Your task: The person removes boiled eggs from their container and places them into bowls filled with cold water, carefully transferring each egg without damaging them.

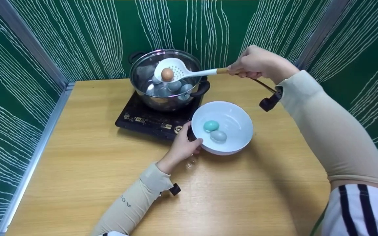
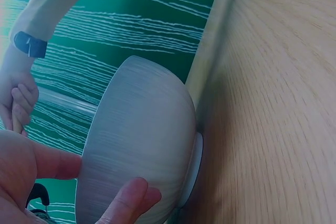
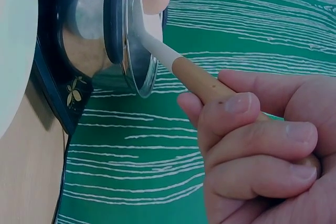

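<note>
Only in the head view, a teal egg (image 1: 211, 126) inside the bowl (image 1: 236, 118)

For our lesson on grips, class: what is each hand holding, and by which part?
The right hand grips the perforated spoon by its wood-coloured handle; the left hand holds the white bowl by its outer side.

The egg (image 1: 167, 75) on the tan-handled white spoon (image 1: 194, 73) is brown, the bowl (image 1: 236, 123) white, the green wall (image 1: 208, 31) white-streaked.
</note>
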